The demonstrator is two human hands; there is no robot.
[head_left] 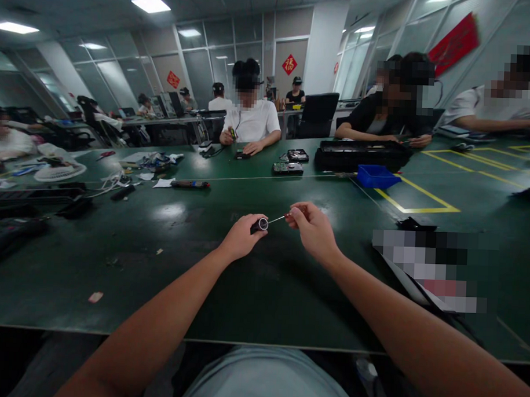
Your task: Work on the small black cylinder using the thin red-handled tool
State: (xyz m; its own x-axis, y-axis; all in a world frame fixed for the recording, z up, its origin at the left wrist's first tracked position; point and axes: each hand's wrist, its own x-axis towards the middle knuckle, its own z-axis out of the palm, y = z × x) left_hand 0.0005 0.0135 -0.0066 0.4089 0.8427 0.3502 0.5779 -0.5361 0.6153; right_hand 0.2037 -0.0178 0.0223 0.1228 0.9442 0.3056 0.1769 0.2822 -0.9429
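My left hand (pixel 241 237) is wrapped round a small black cylinder (pixel 259 225) with a shiny ring at its end, which faces right. My right hand (pixel 312 230) grips the reddish handle of a screwdriver (pixel 276 220). The thin metal shaft points left, and its tip meets the ringed end of the cylinder; whether it goes inside I cannot tell. Both hands are just above the green table (pixel 252 302), near its middle. The fingers hide most of the cylinder and much of the handle.
Opened hard drives (pixel 287 167) lie ahead, with a long black casing (pixel 362 154) and a blue tray (pixel 377 176) to their right. A dark pen-like tool (pixel 190 184) lies left. Cables and parts (pixel 151 160) clutter the far left. Co-workers (pixel 252 125) sit across the table.
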